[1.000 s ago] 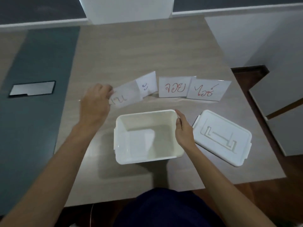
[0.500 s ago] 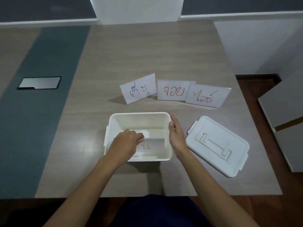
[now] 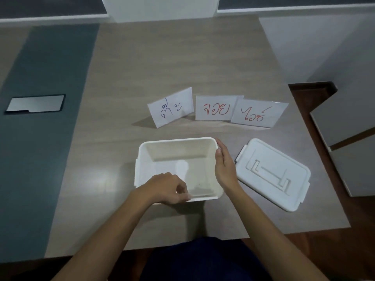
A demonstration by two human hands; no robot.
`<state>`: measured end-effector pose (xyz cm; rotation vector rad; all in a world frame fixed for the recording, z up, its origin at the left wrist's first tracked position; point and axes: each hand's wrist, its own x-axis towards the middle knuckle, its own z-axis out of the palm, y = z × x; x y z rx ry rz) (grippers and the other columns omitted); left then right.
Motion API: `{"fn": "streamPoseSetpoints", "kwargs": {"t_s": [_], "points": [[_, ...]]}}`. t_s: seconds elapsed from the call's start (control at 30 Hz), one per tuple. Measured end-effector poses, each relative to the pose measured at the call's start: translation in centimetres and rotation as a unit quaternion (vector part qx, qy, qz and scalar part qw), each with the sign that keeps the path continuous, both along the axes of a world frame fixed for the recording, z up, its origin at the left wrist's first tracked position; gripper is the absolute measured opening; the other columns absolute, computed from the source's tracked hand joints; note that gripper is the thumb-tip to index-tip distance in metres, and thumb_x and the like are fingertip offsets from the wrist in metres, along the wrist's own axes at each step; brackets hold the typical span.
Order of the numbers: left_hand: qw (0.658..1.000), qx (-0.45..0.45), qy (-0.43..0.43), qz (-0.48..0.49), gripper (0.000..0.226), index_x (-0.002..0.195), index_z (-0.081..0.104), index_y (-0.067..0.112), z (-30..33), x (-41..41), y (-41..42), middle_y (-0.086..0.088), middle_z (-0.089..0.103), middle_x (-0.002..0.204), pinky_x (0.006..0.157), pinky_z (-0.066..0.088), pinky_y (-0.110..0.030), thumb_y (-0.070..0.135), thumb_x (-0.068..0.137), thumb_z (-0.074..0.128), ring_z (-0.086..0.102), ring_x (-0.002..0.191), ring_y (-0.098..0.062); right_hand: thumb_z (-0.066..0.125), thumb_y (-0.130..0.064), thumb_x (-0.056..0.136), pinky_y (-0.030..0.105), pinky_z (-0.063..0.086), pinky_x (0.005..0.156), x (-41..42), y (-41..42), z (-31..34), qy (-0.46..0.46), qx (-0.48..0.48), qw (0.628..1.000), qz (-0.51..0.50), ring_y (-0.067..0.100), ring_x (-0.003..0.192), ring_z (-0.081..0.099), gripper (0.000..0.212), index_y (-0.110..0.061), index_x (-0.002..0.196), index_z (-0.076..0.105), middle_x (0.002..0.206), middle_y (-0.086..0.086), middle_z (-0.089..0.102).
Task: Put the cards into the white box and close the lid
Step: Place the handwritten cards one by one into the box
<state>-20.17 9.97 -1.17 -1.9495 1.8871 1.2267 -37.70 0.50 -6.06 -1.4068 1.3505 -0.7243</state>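
Note:
The open white box [image 3: 176, 141] stands on the wooden table in front of me. My left hand [image 3: 164, 188] reaches over its near wall, fingertips pinched on a card [image 3: 203, 192] lying low inside; the card's writing is not readable. My right hand [image 3: 224, 167] grips the box's right rim, thumb inside. The white lid [image 3: 272, 173] lies flat to the right of the box. Behind the box three cards lie in a row: one with blue writing [image 3: 172, 107], one with red writing [image 3: 216, 108], and one with red and blue writing [image 3: 257, 114].
A grey-green strip runs along the table's left side and holds a metal cover plate [image 3: 34, 103]. White cabinets [image 3: 345, 118] stand close to the table's right edge. The table's near edge is just below the box.
My left hand took the leftmost card from the row and carried it down into the box, then drew back to the near wall. My right hand stayed on the box rim.

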Motion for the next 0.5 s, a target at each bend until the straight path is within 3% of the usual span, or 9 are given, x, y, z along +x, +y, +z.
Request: {"fn": "streamPoseSetpoints", "kwargs": {"t_s": [0.13,0.23,0.33,0.4,0.5], "points": [[0.999,0.011,0.040,-0.013,0.041,0.096,0.071,0.035,0.9,1.1,-2.5,0.016,0.072,0.094,0.084,0.052,-0.034,0.068,0.076,0.056,0.065,0.090,-0.008,0.032,-0.027,0.106,0.016,0.033,0.101,0.1,0.0,-0.1,0.017,-0.006,1.000,-0.005,-0.001,0.122,0.045,0.038,-0.032,0.140,0.046,0.137,-0.016,0.052],[0.980,-0.151,0.090,0.089,0.025,0.092,0.071,0.029,1.5,2.6,-5.9,0.013,0.071,0.082,0.082,0.054,-0.036,0.050,0.081,0.063,0.064,0.078,-0.007,0.032,-0.028,0.106,0.006,0.032,0.094,0.2,0.0,0.0,0.034,-0.020,0.999,-0.001,-0.005,0.120,0.045,0.037,-0.032,0.140,0.046,0.134,-0.020,0.052],[0.916,-0.309,0.127,0.220,0.016,0.094,0.069,0.024,1.6,4.7,-10.2,0.009,0.067,0.076,0.082,0.055,-0.034,0.025,0.079,0.064,0.065,0.073,-0.014,0.033,-0.028,0.106,-0.004,0.030,0.091,0.2,0.0,0.1,0.041,-0.020,0.999,-0.003,-0.009,0.118,0.044,0.037,-0.032,0.140,0.047,0.135,-0.020,0.052],[0.890,-0.376,0.096,0.239,0.025,0.104,0.066,0.018,1.1,6.3,-13.1,0.002,0.069,0.089,0.085,0.052,-0.035,0.023,0.079,0.064,0.065,0.087,-0.020,0.033,-0.028,0.105,-0.006,0.028,0.088,0.3,-0.2,0.1,0.041,-0.017,0.999,-0.012,-0.009,0.117,0.044,0.037,-0.031,0.140,0.047,0.135,-0.019,0.053],[0.905,-0.366,-0.014,0.217,0.046,0.126,0.056,0.012,-0.1,8.7,-17.1,-0.008,0.058,0.127,0.096,0.043,-0.037,0.030,0.084,0.065,0.051,0.120,-0.029,0.033,-0.028,0.105,-0.006,0.030,0.086,0.5,-0.6,0.1,0.040,-0.014,0.999,-0.021,-0.008,0.114,0.047,0.037,-0.032,0.139,0.048,0.130,-0.020,0.055]]}}
